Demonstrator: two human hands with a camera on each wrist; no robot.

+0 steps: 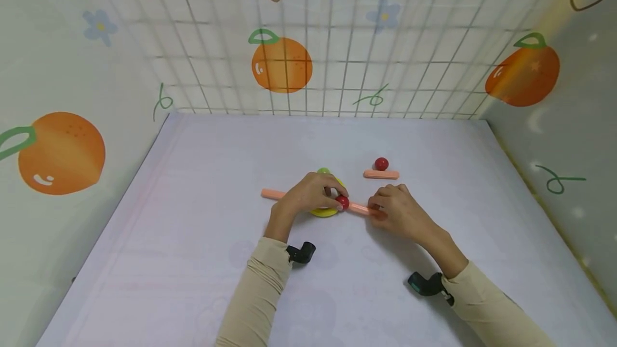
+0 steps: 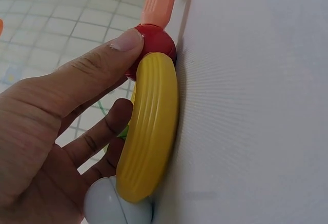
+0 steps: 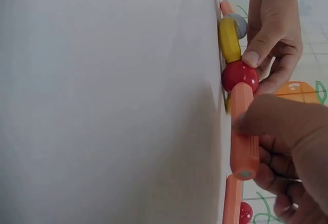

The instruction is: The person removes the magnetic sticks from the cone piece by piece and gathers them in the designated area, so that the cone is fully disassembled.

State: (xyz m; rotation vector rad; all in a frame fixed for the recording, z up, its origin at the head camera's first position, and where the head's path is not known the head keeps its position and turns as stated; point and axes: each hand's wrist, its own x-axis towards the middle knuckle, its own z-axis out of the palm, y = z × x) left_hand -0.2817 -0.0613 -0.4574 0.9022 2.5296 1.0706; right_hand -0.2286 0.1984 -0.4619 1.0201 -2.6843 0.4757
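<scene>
My left hand (image 1: 310, 193) pinches a red ball (image 1: 343, 202) between thumb and fingers. On one side that ball meets a ribbed yellow curved piece (image 2: 151, 126), whose other end meets a grey ball (image 2: 115, 203). On the opposite side a salmon-coloured rod (image 3: 244, 149) runs from the red ball into my right hand (image 1: 402, 213). The right thumb and fingers grip this rod along its length. A green ball (image 1: 323, 171) shows just behind my left hand. Another salmon rod (image 1: 272, 194) sticks out to the left; its inner end is hidden by the left hand.
A loose salmon rod (image 1: 381, 174) lies behind my right hand, with a second red ball (image 1: 382, 164) right beside it. The white tabletop (image 1: 202, 261) is bordered by a grid-patterned cloth (image 1: 337, 68) at the back and side walls printed with oranges.
</scene>
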